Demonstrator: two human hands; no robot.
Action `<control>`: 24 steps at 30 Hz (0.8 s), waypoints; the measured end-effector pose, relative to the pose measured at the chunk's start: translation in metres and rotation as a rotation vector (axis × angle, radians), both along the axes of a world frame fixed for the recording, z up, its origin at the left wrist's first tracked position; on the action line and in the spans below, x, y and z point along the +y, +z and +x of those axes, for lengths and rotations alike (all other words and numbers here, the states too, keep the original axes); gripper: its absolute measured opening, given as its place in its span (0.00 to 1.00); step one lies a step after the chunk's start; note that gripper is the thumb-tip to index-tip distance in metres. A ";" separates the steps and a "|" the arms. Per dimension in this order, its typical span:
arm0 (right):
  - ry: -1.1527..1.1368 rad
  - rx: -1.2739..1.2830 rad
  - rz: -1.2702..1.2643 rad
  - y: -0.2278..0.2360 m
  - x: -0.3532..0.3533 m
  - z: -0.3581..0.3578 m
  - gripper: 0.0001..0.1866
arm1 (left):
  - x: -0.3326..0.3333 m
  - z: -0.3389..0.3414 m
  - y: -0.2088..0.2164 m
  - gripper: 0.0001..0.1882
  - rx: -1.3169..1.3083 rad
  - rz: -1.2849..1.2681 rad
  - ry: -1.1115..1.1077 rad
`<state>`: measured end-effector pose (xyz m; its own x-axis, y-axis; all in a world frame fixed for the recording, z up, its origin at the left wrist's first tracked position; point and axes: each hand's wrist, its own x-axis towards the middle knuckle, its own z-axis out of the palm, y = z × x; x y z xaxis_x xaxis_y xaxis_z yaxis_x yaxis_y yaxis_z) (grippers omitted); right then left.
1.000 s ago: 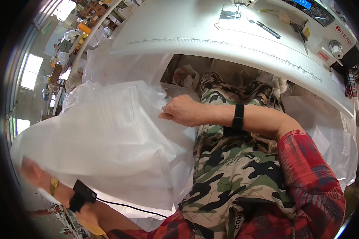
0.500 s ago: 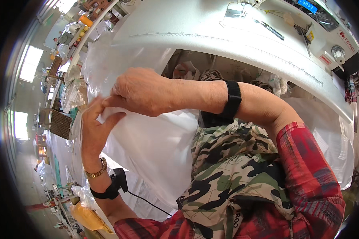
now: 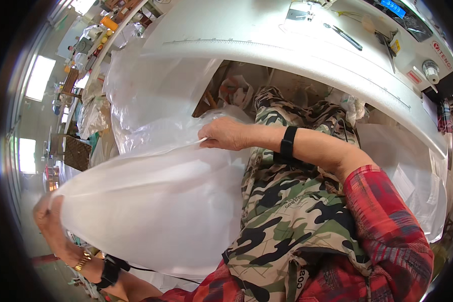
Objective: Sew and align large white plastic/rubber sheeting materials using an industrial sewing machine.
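Observation:
A broad white, slightly see-through sheet (image 3: pixel 156 201) is stretched between my two hands, beside my camouflage apron. My left hand (image 3: pixel 49 214) grips its edge at the far left, fingers closed and partly blurred. Near the middle, my right hand (image 3: pixel 224 134) pinches the same edge between thumb and fingers. From there the sheet hangs down toward my lap in a wide curve. Behind it, more clear plastic sheeting (image 3: pixel 151 100) drapes off the table's front edge.
Ahead is a white sewing machine table (image 3: pixel 211 50) with a ruler along its edge. Thread snips (image 3: pixel 347 38) lie on it, near the machine head (image 3: pixel 428 55). More white sheeting (image 3: pixel 407 171) hangs at the right. A cluttered shelf (image 3: pixel 98 50) stands at the left.
My hands were close together at the upper left. The left has swung out and down to the left, the right has drawn back to the right, and the sheet is spread between them.

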<state>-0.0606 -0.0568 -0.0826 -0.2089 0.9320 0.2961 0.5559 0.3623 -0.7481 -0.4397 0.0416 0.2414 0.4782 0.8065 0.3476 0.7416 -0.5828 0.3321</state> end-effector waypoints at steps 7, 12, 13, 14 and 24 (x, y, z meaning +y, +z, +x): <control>-0.180 0.030 0.093 0.037 0.016 -0.017 0.18 | 0.039 0.010 -0.011 0.21 0.832 0.863 0.273; -0.121 0.149 0.299 0.109 0.030 -0.029 0.17 | -0.030 0.122 -0.102 0.38 0.373 0.368 -0.303; -0.072 0.129 0.316 0.121 0.031 -0.028 0.16 | -0.033 0.142 -0.116 0.35 0.330 0.413 -0.317; -0.013 0.133 0.404 0.130 0.031 -0.026 0.15 | -0.035 0.158 -0.126 0.23 0.230 0.453 -0.262; -0.199 0.191 0.113 0.063 -0.003 0.008 0.17 | 0.011 0.119 -0.022 0.10 0.013 0.257 -0.053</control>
<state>-0.0523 -0.0595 -0.0198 0.0444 0.9078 0.4171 0.4775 0.3474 -0.8070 -0.3206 0.0522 0.2194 0.5233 0.6661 0.5315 0.7111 -0.6851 0.1584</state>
